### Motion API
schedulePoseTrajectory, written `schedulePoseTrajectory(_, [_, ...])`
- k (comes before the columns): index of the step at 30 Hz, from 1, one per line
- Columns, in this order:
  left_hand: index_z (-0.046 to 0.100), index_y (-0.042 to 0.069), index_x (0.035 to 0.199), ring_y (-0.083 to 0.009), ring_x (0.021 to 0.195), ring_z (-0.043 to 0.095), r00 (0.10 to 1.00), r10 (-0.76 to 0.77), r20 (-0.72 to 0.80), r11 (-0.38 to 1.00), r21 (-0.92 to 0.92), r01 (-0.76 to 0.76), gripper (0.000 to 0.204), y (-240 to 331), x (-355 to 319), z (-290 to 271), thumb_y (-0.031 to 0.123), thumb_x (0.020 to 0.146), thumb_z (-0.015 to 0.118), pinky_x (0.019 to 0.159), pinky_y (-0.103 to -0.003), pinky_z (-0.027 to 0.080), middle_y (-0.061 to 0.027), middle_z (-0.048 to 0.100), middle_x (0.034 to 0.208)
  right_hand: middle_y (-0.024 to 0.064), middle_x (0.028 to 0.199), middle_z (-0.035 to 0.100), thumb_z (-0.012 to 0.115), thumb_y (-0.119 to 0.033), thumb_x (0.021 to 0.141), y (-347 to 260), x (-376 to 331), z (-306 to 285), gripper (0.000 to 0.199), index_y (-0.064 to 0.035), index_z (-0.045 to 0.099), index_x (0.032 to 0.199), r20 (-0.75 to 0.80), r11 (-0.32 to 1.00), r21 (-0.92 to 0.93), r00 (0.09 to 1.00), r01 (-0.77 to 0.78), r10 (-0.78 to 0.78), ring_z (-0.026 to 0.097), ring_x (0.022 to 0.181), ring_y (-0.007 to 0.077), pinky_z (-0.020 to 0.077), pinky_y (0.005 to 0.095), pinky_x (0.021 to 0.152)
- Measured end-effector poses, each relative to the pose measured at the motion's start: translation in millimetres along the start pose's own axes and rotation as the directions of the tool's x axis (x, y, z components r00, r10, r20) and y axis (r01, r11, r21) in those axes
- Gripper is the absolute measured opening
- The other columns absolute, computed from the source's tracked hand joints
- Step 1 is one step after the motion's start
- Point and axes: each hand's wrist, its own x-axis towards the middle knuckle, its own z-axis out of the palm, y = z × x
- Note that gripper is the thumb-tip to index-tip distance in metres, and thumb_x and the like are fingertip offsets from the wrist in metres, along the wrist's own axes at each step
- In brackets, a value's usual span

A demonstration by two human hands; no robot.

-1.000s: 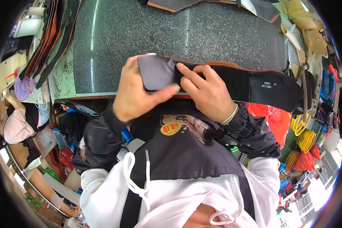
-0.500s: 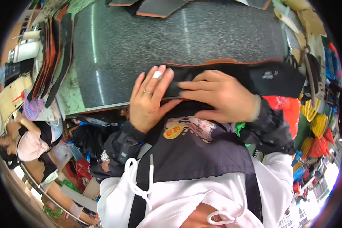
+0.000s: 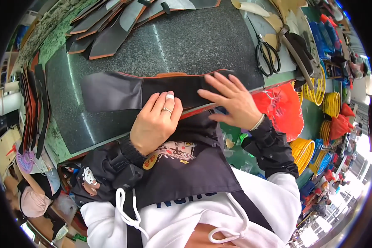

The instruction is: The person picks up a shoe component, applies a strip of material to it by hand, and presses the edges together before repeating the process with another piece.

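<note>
A long black leather-like strip with orange-red edging lies across the dark speckled stone slab in front of me. Its left end is smoother and greyer, and a crease divides it from the blacker middle. On the strip's near edge, the fingertips of my left hand rest with the fingers extended; its thumb is hidden. A ring and a white fingertip wrap show on this hand. My right hand spreads its fingers over the right part of the strip, holding nothing. Whether its fingertips touch the strip, I cannot tell.
Several dark orange-edged pieces are piled at the slab's far left. More strips hang over the left edge. Black-handled scissors lie at the right. A red plastic bag sits below the table's right side. Another person sits at lower left.
The view has shifted, bringing the scissors and the piled pieces into sight. The strip now reaches farther left past my left hand. My right hand has spread its fingers and moved away from my left.
</note>
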Motion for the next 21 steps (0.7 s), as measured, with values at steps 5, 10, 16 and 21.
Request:
schedulePoseTrajectory(5, [0.067, 0.001, 0.107, -0.0273, 0.097, 0.065, 0.997, -0.010, -0.072, 0.999, -0.041, 0.008, 0.030, 2, 3, 5, 0.010, 0.078, 0.062, 0.092, -0.038, 0.053, -0.0125, 0.066, 0.099, 0.0134, 0.154, 0.040, 0.074, -0.032, 0.078, 18, -13, -3, 0.078, -0.0070, 0.045, 0.146, -0.022, 0.998, -0.030, 0.998, -0.063, 0.063, 0.034, 0.144, 0.0343, 0.0236, 0.0496, 0.117])
schedulePoseTrajectory(10, [0.067, 0.003, 0.106, -0.0272, 0.096, 0.065, 0.984, -0.061, -0.167, 0.994, -0.103, 0.044, 0.030, 1, 2, -1, 0.010, 0.078, 0.063, 0.090, -0.038, 0.054, -0.0113, 0.065, 0.097, 0.0149, 0.152, 0.042, 0.076, -0.028, 0.076, -9, 10, 9, 0.076, -0.0054, 0.047, 0.143, -0.051, 0.998, 0.054, 0.999, 0.017, -0.015, 0.039, 0.140, 0.0345, 0.0301, 0.0471, 0.114])
schedulePoseTrajectory(16, [0.068, 0.003, 0.107, -0.0254, 0.099, 0.066, 0.971, -0.225, -0.083, 0.974, -0.050, 0.221, 0.032, -40, -45, -20, 0.006, 0.075, 0.067, 0.086, -0.036, 0.055, -0.0098, 0.069, 0.106, 0.0152, 0.142, 0.050, 0.077, -0.018, 0.072, 8, 30, 7, 0.074, -0.0025, 0.048, 0.139, -0.056, 0.985, 0.095, 0.988, 0.146, -0.142, 0.047, 0.129, 0.0333, 0.0402, 0.0439, 0.106])
schedulePoseTrajectory(21, [0.070, 0.003, 0.101, -0.0232, 0.098, 0.069, 0.967, -0.251, 0.052, 0.863, -0.439, 0.248, 0.034, -67, -59, -28, 0.003, 0.068, 0.076, 0.081, -0.035, 0.057, -0.0085, 0.071, 0.106, 0.0106, 0.129, 0.054, 0.077, -0.018, 0.071, -23, 82, -6, 0.072, -0.0045, 0.050, 0.137, 0.009, 0.972, 0.130, 0.980, 0.194, -0.197, 0.056, 0.112, 0.0293, 0.0449, 0.0421, 0.097])
